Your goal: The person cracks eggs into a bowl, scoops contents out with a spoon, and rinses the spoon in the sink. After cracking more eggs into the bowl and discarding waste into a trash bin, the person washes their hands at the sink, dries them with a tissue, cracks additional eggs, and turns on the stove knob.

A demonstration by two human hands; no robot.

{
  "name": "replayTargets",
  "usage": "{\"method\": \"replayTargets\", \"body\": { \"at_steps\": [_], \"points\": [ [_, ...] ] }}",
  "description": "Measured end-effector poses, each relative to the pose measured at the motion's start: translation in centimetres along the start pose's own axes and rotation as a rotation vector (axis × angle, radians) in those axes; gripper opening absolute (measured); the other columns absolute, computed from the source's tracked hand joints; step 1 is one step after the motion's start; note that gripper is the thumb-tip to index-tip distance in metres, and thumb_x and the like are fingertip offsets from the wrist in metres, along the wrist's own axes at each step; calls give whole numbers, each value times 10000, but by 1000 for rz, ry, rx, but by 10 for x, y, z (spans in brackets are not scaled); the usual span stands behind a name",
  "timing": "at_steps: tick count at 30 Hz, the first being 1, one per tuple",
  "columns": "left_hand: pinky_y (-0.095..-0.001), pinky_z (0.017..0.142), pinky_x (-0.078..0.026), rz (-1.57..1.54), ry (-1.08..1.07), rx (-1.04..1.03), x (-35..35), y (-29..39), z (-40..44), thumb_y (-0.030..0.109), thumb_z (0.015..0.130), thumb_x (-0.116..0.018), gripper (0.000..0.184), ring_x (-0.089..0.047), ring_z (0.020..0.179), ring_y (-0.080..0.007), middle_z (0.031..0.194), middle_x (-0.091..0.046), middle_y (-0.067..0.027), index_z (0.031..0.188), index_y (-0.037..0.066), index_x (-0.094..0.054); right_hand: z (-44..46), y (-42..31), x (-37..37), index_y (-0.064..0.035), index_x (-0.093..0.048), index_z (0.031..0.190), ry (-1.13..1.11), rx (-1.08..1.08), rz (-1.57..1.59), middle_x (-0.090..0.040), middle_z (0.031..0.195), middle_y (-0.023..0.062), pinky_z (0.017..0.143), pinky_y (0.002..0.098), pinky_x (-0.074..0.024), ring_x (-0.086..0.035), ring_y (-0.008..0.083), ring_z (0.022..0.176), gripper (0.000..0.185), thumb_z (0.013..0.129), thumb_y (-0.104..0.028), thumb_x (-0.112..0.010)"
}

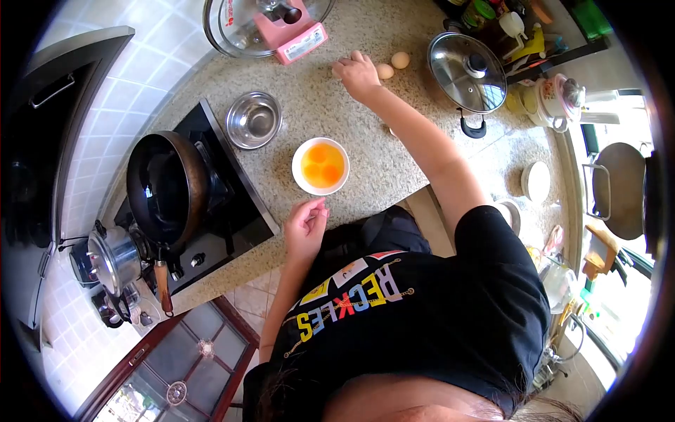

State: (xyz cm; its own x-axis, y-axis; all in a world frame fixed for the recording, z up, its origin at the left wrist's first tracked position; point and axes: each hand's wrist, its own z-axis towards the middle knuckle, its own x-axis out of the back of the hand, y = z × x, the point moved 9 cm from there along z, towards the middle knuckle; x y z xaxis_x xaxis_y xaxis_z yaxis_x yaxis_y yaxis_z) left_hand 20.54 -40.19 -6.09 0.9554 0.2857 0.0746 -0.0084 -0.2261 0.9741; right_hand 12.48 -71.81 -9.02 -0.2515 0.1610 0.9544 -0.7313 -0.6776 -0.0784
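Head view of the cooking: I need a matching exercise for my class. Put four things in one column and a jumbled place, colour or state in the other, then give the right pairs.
Column one
1. Yolks
2. Wok
3. Metal bowl
4. Right hand

Column two
A. Silver, on the counter
B. Near the whole eggs
C. Inside the white bowl
D. On the stove

Pairs: 1-C, 2-D, 3-A, 4-B

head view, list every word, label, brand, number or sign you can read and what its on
"RECKLES", on the black shirt
Red marks on the left glass lid: too small to read
White label on the pink holder: too small to read
Anything on the bottles: too blurred to read
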Motion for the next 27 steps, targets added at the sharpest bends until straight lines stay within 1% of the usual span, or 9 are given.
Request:
{"method": "replayTargets", "body": {
  "at_steps": [2,5,8,11,12,16,22,24,27],
  "points": [
    [-241,768,-519,-11,2,7,2,-1,-2,-45,863,-560,212,-608,859,-129,981,-560,-68,1073,-40,-597,6,-1,-8,-150,-617,872,-13,-15,-12,-627,918,-7,833,343,-417,-512,204,986,126,764,-119,-561],
    [-221,764,-514,-18,4,16,5,-2,-4,-55,849,-572,223,-587,856,-107,986,-541,-58,1069,-33,-604,6,-3,-15,-132,-619,996,-173,-54,-42,-618,940,27,894,337,-398,-478,221,1030,235,762,-136,-608],
    [-217,756,-511,20,-8,23,4,-2,-4,-51,851,-573,214,-584,847,-100,967,-554,-56,1061,-33,-608,-12,-9,41,-112,-619,881,130,-112,105,-629,877,47,805,357,-446,-550,237,930,109,783,-149,-588],
    [-215,752,-505,80,-53,-5,-3,10,1,-38,854,-578,204,-584,838,-96,956,-568,-59,1056,-34,-609,-63,5,43,-29,-585,1077,-136,-536,1254,-617,888,70,710,302,-521,-619,176,807,306,845,-217,-655],
    [-214,751,-502,99,-79,-33,-6,14,2,-30,856,-583,199,-584,832,-94,954,-573,-61,1053,-35,-609,-89,-4,44,8,-553,1099,-230,-625,1685,-602,953,73,766,276,-524,-604,142,870,325,886,-228,-619],
    [-210,688,-492,106,-183,-67,-19,-2,5,2,853,-605,184,-593,793,-90,938,-598,-61,1035,-15,-626,-212,-11,46,16,-483,1196,-199,-975,1976,-551,1095,103,824,298,-526,-596,175,944,376,906,-197,-594],
    [-243,773,-517,177,-410,-119,-45,-1,-2,-1,877,-571,199,-616,859,-125,975,-586,-79,1068,-45,-599,-358,-9,49,-7,-531,1146,119,-1174,1475,-611,970,70,713,256,-512,-601,144,848,372,853,-195,-664],
    [-238,768,-514,203,-471,-130,-53,-1,-3,-5,871,-576,200,-612,855,-123,978,-582,-78,1065,-41,-603,-376,-4,58,-20,-565,1092,122,-1107,1056,-612,954,76,693,256,-507,-589,123,830,357,805,-178,-708],
    [-227,758,-507,230,-553,-122,-65,2,-14,-10,861,-586,200,-602,849,-115,979,-576,-74,1058,-31,-612,-373,-13,93,-56,-577,1086,320,-975,708,-566,979,121,702,312,-517,-597,233,816,380,753,-149,-733]
  ]
}}
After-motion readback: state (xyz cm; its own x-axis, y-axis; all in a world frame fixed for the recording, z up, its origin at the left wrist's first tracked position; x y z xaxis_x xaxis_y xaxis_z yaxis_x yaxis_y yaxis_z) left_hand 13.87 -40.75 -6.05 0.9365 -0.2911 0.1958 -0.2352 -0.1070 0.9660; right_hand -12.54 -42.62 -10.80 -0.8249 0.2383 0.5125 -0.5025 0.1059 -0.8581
